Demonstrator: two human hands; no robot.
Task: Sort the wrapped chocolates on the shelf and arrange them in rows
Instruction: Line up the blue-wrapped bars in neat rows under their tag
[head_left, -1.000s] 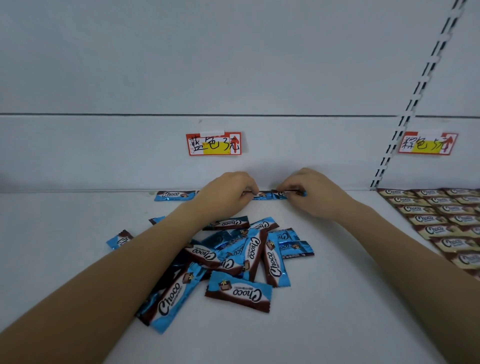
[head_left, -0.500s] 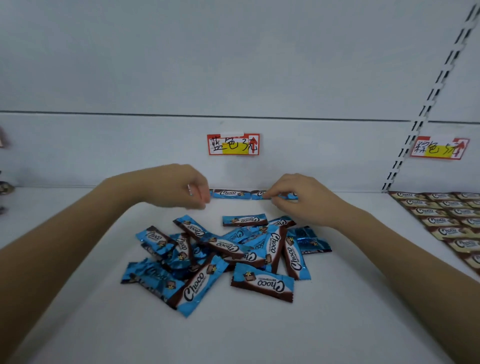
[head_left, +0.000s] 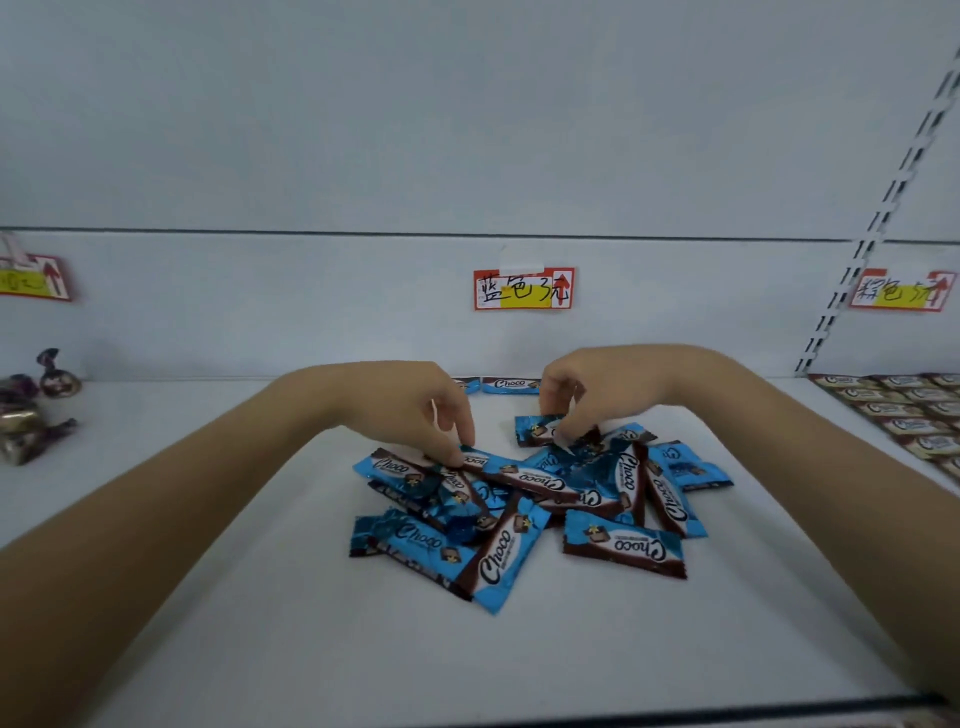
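Blue chocolates (head_left: 524, 499) heaped on shelf (head_left: 234, 597); both hands' fingers (head_left: 462, 441) touch them.

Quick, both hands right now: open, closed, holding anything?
Left hand: fingers pinching a blue chocolate atop the pile.
Right hand: fingers closing on another blue wrapper; grip unclear.

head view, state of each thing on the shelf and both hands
blue chocolate pile: loose, overlapping, unsorted
back row of blue chocolates: flat, end to end against the back wall
brown chocolates: laid in neat rows, far right
foil-wrapped candies: loose cluster, far left
left hand: fingertips on a wrapper atop the pile
right hand: fingers curled down on a wrapper at the pile's back edge
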